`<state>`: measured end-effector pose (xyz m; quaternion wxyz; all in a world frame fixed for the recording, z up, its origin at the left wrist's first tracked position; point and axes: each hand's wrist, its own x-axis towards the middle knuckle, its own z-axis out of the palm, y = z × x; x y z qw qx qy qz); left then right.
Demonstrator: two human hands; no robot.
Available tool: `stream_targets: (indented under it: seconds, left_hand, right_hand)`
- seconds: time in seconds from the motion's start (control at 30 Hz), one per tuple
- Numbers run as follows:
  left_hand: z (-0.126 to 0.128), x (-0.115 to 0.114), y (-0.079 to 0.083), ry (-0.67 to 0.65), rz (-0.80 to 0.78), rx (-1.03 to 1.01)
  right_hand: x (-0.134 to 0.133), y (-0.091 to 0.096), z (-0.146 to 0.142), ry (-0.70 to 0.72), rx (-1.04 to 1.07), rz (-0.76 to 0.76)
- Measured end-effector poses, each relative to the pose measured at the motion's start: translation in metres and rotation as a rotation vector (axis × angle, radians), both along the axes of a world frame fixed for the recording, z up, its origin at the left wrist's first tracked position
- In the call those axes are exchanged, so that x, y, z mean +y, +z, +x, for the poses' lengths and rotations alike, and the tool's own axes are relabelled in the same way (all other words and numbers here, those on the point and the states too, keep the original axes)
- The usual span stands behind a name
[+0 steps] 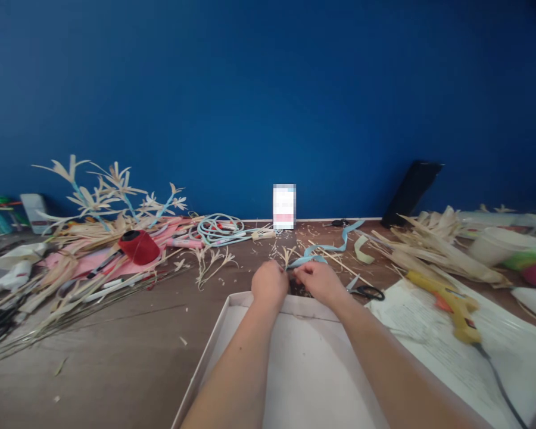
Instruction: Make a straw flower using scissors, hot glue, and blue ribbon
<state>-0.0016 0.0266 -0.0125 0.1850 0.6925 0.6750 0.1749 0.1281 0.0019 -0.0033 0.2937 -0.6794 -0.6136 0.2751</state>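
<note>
My left hand (269, 281) and my right hand (320, 280) meet just past the far edge of a shallow white box lid (304, 369). Both are closed in a pinch on the near end of a light blue ribbon (326, 247), which trails away across the brown table toward the blue wall. Something small and dark sits between the two hands; I cannot make out what it is. Black-handled scissors (365, 291) lie just right of my right hand.
A yellow glue gun (451, 304) rests on printed paper at the right. Dried leaf strips (433, 247) are heaped at the right, leaf flowers (102, 196) and a red thread spool (139, 246) at the left, a coiled cord (217, 229) near the wall.
</note>
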Motion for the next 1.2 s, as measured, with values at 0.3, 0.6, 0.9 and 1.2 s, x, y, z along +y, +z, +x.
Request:
stream_targets:
  seconds: [0.3, 0.6, 0.9, 1.2]
  left_hand:
    - [0.002, -0.002, 0.004, 0.049, 0.037, -0.036]
    - [0.002, -0.005, 0.008, 0.065, 0.16, -0.082]
    - [0.005, -0.012, 0.012, 0.026, 0.367, -0.122]
    - [0.009, -0.018, 0.013, -0.073, 0.571, -0.129]
  right_hand:
    - [0.0, -0.003, -0.001, -0.023, 0.096, -0.037]
    - [0.003, -0.004, -0.004, -0.124, 0.377, -0.078]
    - [-0.001, 0.01, -0.006, -0.136, 1.171, -0.234]
    - [0.009, 0.009, 0.002, -0.116, 1.649, -0.451]
